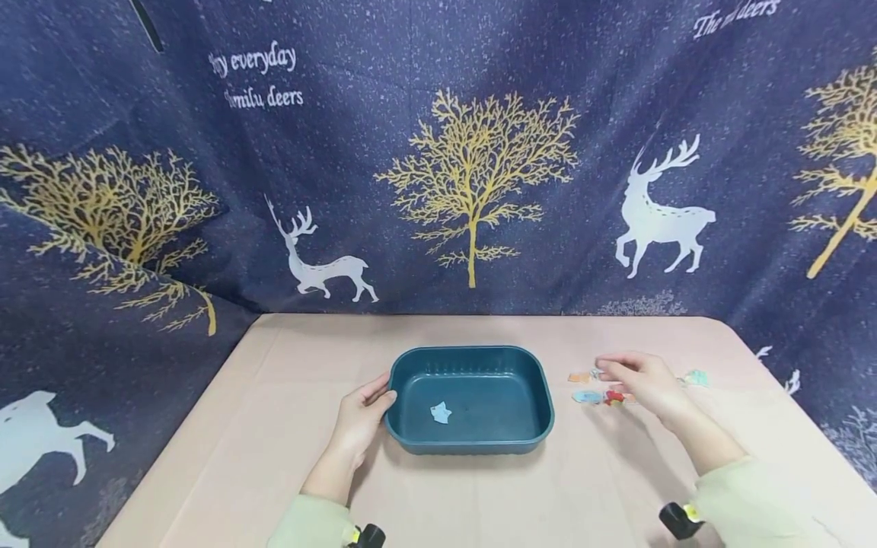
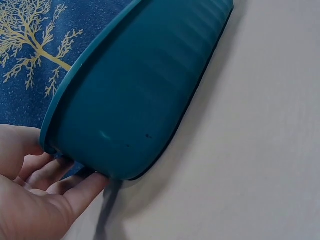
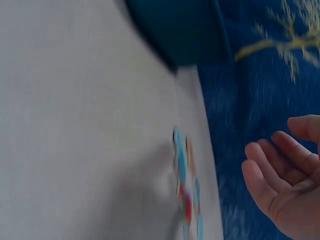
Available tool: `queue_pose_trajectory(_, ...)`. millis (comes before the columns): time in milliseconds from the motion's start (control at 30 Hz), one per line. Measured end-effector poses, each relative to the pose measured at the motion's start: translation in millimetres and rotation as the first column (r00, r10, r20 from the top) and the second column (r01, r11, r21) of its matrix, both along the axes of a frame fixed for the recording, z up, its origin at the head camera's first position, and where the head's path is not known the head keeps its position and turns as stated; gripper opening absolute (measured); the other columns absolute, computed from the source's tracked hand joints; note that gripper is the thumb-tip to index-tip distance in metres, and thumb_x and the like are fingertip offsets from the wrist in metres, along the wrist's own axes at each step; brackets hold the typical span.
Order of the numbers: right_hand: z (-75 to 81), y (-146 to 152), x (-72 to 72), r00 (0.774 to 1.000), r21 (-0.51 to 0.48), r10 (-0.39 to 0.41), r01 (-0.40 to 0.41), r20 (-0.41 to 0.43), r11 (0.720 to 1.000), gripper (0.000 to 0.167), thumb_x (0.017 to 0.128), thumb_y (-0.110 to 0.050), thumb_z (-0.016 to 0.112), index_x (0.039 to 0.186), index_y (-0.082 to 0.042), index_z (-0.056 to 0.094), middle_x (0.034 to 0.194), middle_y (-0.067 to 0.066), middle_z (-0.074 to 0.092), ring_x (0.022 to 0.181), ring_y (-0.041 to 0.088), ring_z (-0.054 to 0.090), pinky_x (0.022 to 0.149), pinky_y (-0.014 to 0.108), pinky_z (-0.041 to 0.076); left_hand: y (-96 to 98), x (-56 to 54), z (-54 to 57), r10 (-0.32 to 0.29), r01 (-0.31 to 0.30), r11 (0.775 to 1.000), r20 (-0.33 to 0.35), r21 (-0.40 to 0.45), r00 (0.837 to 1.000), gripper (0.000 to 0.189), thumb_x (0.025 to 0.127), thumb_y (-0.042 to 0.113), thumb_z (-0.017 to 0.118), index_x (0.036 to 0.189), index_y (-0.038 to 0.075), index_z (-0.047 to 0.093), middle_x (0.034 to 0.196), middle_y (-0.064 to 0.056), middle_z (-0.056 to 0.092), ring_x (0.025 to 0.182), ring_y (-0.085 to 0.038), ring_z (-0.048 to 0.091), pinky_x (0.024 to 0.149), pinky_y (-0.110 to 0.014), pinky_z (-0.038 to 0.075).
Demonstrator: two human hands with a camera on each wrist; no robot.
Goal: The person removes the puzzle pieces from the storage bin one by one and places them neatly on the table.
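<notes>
A dark teal rectangular plastic basin (image 1: 469, 447) stands on the table, with one small light blue flat piece (image 1: 441, 412) lying inside it. My left hand (image 1: 359, 422) holds the basin's left end, thumb over the rim and fingers against the outer wall, as the left wrist view shows. To the right of the basin, my right hand (image 1: 644, 384) hovers over several small flat colourful pieces. Its fingers are loosely bent with nothing between them in the right wrist view. Among those pieces are an orange one (image 1: 579, 377), a light blue one (image 1: 588, 397) and a red one (image 1: 613, 397).
Farther right lies a pale green piece (image 1: 697, 377), partly beyond the right hand. A beige cloth covers the table (image 1: 473, 502). Behind the table's far edge hangs a dark blue curtain (image 1: 521, 68) printed with deer and trees.
</notes>
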State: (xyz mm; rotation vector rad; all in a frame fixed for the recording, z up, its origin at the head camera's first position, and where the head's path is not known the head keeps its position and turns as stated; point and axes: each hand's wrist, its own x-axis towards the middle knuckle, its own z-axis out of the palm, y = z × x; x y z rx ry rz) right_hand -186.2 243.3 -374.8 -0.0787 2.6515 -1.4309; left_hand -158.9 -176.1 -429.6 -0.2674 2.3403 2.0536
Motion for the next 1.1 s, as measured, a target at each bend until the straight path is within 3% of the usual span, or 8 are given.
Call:
queue_pose_trajectory(100, 3.3, -23.0, -2.6, 0.998, -0.064, 0.067, -0.069, -0.02, 0.996, 0.05, 0.097, -0.03, 0.053, 0.128, 0.009, 0.051, 0.121, 0.028, 0.06, 0.097, 0.02, 0.068, 0.08, 0.027, 0.06, -0.1, 0.0, 0.1, 0.003, -0.003, 1.0, 0.005, 0.011, 1.0, 0.043, 0.092, 0.012, 0.058, 0.135, 0.007, 0.051, 0.136, -0.017, 0.053, 0.123, -0.032, 0.054, 0.092, -0.034, 0.055)
queue_pose_trajectory(267, 3.0, -57.2, -7.4, 0.983, -0.138, 0.181, -0.183, -0.032, 0.973, 0.045, 0.096, -0.024, 0.055, 0.124, 0.011, 0.054, 0.119, 0.027, 0.062, 0.099, 0.024, 0.068, 0.08, 0.028, 0.06, 1.0, 0.2, 0.0, 0.018, -0.018, 1.0, 0.008, 0.003, 1.0, 0.043, 0.092, 0.012, 0.057, 0.135, 0.006, 0.051, 0.136, -0.018, 0.053, 0.123, -0.031, 0.054, 0.093, -0.034, 0.055)
queue_pose_trajectory(367, 3.7, -71.6, -9.7, 0.977, -0.074, 0.207, -0.21, -0.042, 0.975, 0.042, 0.095, -0.026, 0.057, 0.121, 0.007, 0.058, 0.114, 0.023, 0.066, 0.097, 0.025, 0.068, 0.08, 0.03, 0.06, 1.9, -0.1, 0.6, 0.027, -0.027, 1.0, -0.003, 0.0, 1.0, 0.043, 0.093, 0.011, 0.057, 0.135, 0.004, 0.051, 0.135, -0.019, 0.054, 0.122, -0.032, 0.055, 0.093, -0.035, 0.055)
queue_pose_trajectory(533, 6.7, -85.0, -10.0, 0.977, 0.033, 0.185, -0.182, -0.103, 0.983, 0.037, 0.093, -0.027, 0.059, 0.114, 0.003, 0.064, 0.102, 0.019, 0.07, 0.086, 0.016, 0.069, 0.073, 0.026, 0.058, 3.0, 0.8, 1.1, 0.018, -0.018, 1.0, -0.016, -0.01, 1.0, 0.043, 0.093, 0.011, 0.057, 0.135, 0.003, 0.05, 0.135, -0.022, 0.053, 0.121, -0.034, 0.054, 0.093, -0.038, 0.054)
queue_pose_trajectory(633, 6.2, -92.2, -11.6, 0.97, 0.031, 0.202, -0.199, -0.137, 0.979, 0.036, 0.092, -0.027, 0.06, 0.112, 0.003, 0.065, 0.097, 0.018, 0.071, 0.083, 0.018, 0.069, 0.07, 0.028, 0.059, 3.4, 0.1, -0.1, 0.019, -0.019, 1.0, -0.013, -0.013, 1.0, 0.043, 0.093, 0.01, 0.057, 0.135, 0.003, 0.05, 0.135, -0.021, 0.053, 0.122, -0.034, 0.054, 0.093, -0.039, 0.054)
queue_pose_trajectory(800, 1.3, -107.8, -13.1, 0.962, -0.001, 0.251, -0.252, -0.105, 0.968, 0.034, 0.092, -0.029, 0.06, 0.112, -0.001, 0.065, 0.097, 0.014, 0.071, 0.085, 0.024, 0.067, 0.072, 0.037, 0.06, 4.5, -0.7, -2.2, 0.021, -0.021, 1.0, 0.0, -0.016, 1.0, 0.044, 0.093, 0.01, 0.056, 0.136, 0.004, 0.05, 0.135, -0.02, 0.053, 0.122, -0.035, 0.054, 0.093, -0.041, 0.054)
queue_pose_trajectory(1100, -14.0, -147.0, -12.5, 0.92, 0.049, 0.366, -0.362, -0.143, 0.931, 0.026, 0.088, -0.023, 0.066, 0.109, -0.007, 0.068, 0.104, 0.005, 0.07, 0.092, 0.015, 0.065, 0.08, 0.026, 0.057, 5.0, 0.5, -1.4, 0.034, -0.035, 0.999, -0.014, -0.028, 0.999, 0.043, 0.092, 0.01, 0.057, 0.134, 0.003, 0.051, 0.134, -0.021, 0.054, 0.121, -0.034, 0.055, 0.092, -0.038, 0.056)
